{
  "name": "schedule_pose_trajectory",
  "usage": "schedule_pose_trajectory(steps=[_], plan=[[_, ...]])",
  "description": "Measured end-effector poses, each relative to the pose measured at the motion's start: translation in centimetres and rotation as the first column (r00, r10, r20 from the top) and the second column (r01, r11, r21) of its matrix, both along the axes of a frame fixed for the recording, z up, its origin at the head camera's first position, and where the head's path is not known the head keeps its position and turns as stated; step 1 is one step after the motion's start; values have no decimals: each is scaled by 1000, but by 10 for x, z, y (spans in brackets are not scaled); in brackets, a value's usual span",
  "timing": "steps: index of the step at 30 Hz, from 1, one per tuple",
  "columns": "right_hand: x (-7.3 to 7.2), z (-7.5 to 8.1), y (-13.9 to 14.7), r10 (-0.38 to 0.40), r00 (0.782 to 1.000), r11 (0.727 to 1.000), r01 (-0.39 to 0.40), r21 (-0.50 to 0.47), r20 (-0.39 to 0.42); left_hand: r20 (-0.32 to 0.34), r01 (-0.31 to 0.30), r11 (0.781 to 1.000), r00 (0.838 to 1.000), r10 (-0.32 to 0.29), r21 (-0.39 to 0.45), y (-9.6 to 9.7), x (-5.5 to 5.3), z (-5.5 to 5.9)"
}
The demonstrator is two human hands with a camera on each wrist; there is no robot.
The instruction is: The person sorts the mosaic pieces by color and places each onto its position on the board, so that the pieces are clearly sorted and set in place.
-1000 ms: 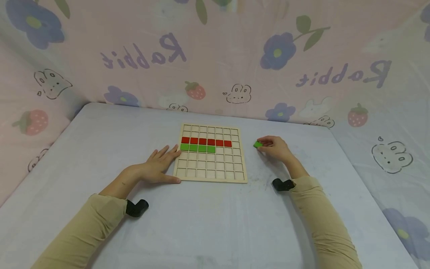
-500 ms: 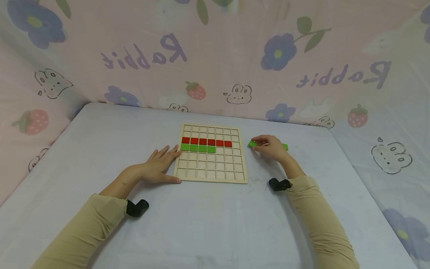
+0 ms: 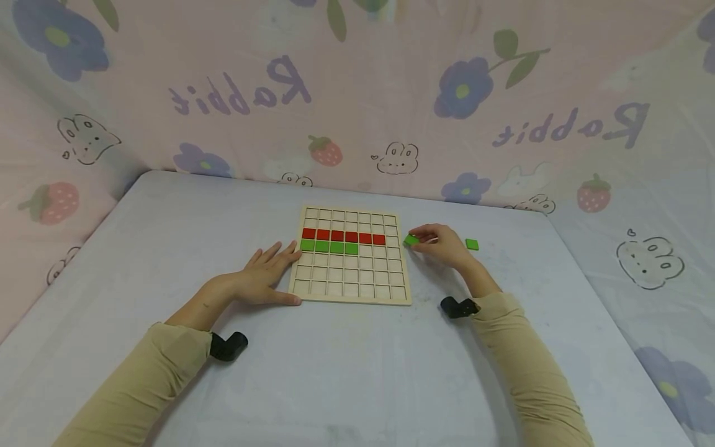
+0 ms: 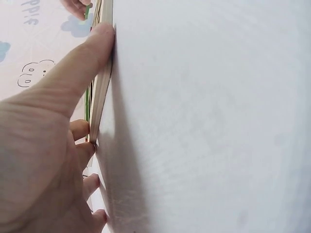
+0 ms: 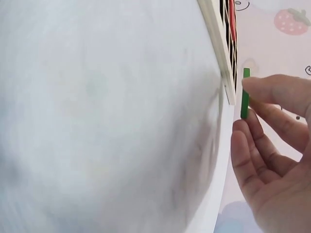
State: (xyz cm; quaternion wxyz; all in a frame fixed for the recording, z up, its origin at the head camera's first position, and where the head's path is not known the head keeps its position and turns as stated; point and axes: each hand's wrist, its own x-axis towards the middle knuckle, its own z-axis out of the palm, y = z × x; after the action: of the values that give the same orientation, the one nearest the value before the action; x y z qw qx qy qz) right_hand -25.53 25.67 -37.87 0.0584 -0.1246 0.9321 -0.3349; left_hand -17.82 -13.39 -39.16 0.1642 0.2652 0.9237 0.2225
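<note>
A wooden grid board (image 3: 350, 290) lies on the table with a row of several red square tiles (image 3: 337, 236) and, just below it, a shorter row of green tiles (image 3: 336, 247). My left hand (image 3: 262, 277) rests at the board's left edge, fingers spread, thumb at the near left corner. My right hand (image 3: 444, 244) pinches a loose green tile (image 3: 411, 240) between thumb and fingers, right at the board's right edge. In the right wrist view this green tile (image 5: 245, 93) is seen edge-on, held above the table.
Another green tile (image 3: 472, 244) lies on the white table (image 3: 357, 372) to the right of my right hand. A printed cloth (image 3: 346, 93) hangs behind the table. Black wrist mounts (image 3: 229, 346) stick out from both sleeves.
My right hand has moved left with the green tile, up to the board's edge. The green tile on the table, hidden a second ago, now shows behind it. My left hand stays put.
</note>
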Motion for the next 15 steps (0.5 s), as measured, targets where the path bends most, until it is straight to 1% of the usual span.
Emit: schedule_pose_trajectory(steps=[9, 15], plan=[[2, 1, -7, 33, 999, 999, -33, -19, 9, 4, -2, 1000, 1000, 2, 2, 0, 0, 0], [3, 4, -16, 69, 998, 997, -69, -25, 2, 4, -4, 1000, 1000, 4, -1, 1, 0, 0]])
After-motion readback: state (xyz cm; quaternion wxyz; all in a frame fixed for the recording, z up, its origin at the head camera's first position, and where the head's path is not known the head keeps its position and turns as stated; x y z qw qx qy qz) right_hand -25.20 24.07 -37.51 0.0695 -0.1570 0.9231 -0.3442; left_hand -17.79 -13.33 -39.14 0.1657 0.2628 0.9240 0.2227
